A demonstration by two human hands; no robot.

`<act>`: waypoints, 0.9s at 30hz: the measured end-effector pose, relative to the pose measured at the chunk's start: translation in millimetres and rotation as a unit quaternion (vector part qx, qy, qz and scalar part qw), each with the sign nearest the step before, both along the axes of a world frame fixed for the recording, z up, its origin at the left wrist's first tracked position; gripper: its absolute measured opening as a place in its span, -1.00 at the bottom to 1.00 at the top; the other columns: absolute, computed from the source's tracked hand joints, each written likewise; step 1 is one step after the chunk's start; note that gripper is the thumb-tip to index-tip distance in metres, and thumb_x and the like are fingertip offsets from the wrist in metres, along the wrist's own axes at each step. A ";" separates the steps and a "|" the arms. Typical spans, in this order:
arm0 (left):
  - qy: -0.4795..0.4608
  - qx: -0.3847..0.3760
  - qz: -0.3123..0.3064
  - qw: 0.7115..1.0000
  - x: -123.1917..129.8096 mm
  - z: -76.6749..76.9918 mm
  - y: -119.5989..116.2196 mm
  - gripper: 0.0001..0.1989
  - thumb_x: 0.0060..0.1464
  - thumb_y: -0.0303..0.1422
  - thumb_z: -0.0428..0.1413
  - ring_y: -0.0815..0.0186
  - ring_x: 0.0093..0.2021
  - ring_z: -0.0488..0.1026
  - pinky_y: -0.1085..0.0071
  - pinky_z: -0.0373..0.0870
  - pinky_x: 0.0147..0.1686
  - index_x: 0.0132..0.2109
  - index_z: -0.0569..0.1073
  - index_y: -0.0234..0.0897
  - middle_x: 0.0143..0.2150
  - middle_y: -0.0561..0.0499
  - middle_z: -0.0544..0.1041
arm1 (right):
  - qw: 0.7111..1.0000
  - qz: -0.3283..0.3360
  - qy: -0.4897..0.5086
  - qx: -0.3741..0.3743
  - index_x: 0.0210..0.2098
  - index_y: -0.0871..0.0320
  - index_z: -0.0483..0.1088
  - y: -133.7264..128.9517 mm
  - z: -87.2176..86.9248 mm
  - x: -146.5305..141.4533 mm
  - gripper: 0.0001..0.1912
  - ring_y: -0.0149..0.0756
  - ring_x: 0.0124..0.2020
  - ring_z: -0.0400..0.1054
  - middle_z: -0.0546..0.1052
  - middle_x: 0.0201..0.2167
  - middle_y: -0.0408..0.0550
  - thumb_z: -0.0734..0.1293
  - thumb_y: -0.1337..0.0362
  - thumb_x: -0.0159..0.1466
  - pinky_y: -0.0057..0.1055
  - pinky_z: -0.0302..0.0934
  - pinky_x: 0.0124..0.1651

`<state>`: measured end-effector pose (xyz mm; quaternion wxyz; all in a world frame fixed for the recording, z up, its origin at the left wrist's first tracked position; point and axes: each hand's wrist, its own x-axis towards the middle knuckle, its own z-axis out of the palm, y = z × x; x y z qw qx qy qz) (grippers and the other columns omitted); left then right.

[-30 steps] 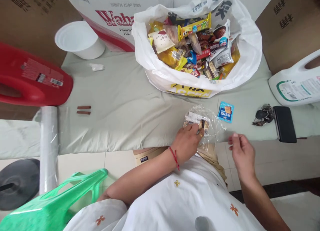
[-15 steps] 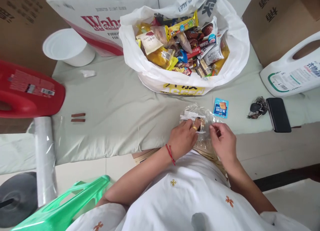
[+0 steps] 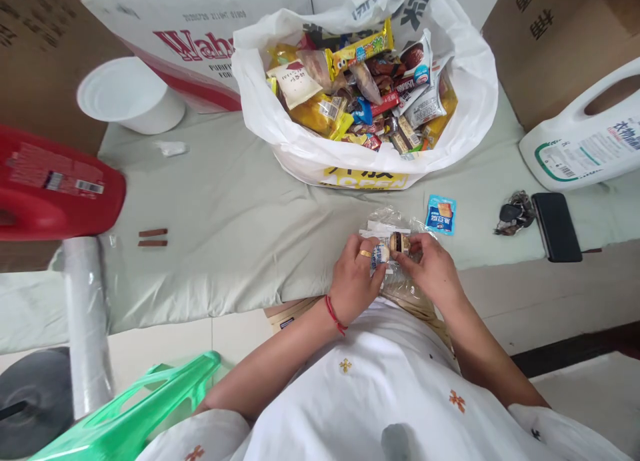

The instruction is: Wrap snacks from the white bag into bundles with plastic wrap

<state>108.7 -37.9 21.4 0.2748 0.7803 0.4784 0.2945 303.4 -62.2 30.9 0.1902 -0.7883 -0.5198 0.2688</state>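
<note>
Right hand (image 3: 431, 266), moved inward: pinched banded snack (image 3: 399, 242), long axis unclear, left of sachet (image 3: 441, 214). Left hand (image 3: 353, 272), farther from sachet: gripped pale snack (image 3: 381, 253).

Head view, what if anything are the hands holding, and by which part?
The left hand holds the white packet by its left side; the right hand pinches the brown packet at its right and lower edges.

Bright, diffuse light, faint shadows in the creased bench cloth (image 3: 225, 201), small glints on the clear wrapper (image 3: 405, 287) and plastic roll (image 3: 87, 314), dim cardboard (image 3: 45, 81) at upper left, slightly blurred carton lettering (image 3: 193, 44), wide-angle stretch toward the edges.
</note>
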 end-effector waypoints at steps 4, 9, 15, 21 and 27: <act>0.030 -0.034 0.026 0.999 -2.0 0.9 -4.4 -0.92 0.31 -0.37 0.17 0.24 -0.25 0.56 0.36 0.40 -0.28 -0.09 0.52 -0.23 -0.16 -0.06 0.60 | 1.000 -0.009 0.011 -0.028 0.07 0.11 0.44 1.4 -1.9 1.6 -0.50 -0.14 -0.25 0.47 0.62 -0.18 -0.02 0.45 0.04 0.20 -0.24 0.24 -0.16; -0.055 -0.099 0.063 0.992 -5.7 8.3 -3.3 -0.89 0.30 -0.40 0.11 0.35 -0.38 0.49 0.43 0.34 -0.32 -0.23 0.52 -0.21 -0.33 0.04 0.59 | 0.993 -0.031 0.107 -0.046 -0.02 0.13 0.49 -2.1 -10.7 15.4 -0.61 -0.21 -0.40 0.41 0.57 -0.39 -0.11 0.36 0.06 0.24 -0.28 0.27 -0.24; -0.174 -0.191 0.117 0.959 -11.9 14.8 -0.5 -0.89 0.24 -0.34 0.10 0.40 -0.44 0.34 0.46 0.29 -0.37 -0.27 0.49 -0.21 -0.42 0.10 0.49 | 0.996 0.021 -0.040 0.081 0.13 0.12 0.51 1.5 -5.7 20.8 -0.54 -0.07 -0.08 0.49 0.53 0.07 0.14 0.32 0.01 0.35 -0.16 0.38 -0.04; -0.208 -0.210 0.153 0.943 -13.0 18.2 3.2 -0.89 0.21 -0.30 0.13 0.40 -0.42 0.32 0.47 0.28 -0.36 -0.28 0.46 -0.22 -0.40 0.11 0.44 | 0.984 0.154 -0.062 0.061 0.00 0.11 0.59 32.2 -5.3 32.7 -0.70 -0.03 0.07 0.45 0.44 0.11 0.15 0.32 0.23 0.33 -0.14 0.39 0.09; -0.208 -0.213 0.159 0.941 -10.6 17.1 4.5 -0.88 0.20 -0.29 0.13 0.40 -0.42 0.31 0.46 0.28 -0.36 -0.28 0.44 -0.21 -0.40 0.11 0.43 | 0.982 0.160 -0.067 0.076 -0.13 0.10 0.62 39.4 -3.1 52.3 -0.76 -0.09 -0.03 0.42 0.49 -0.07 0.08 0.29 0.24 0.37 -0.17 0.37 0.04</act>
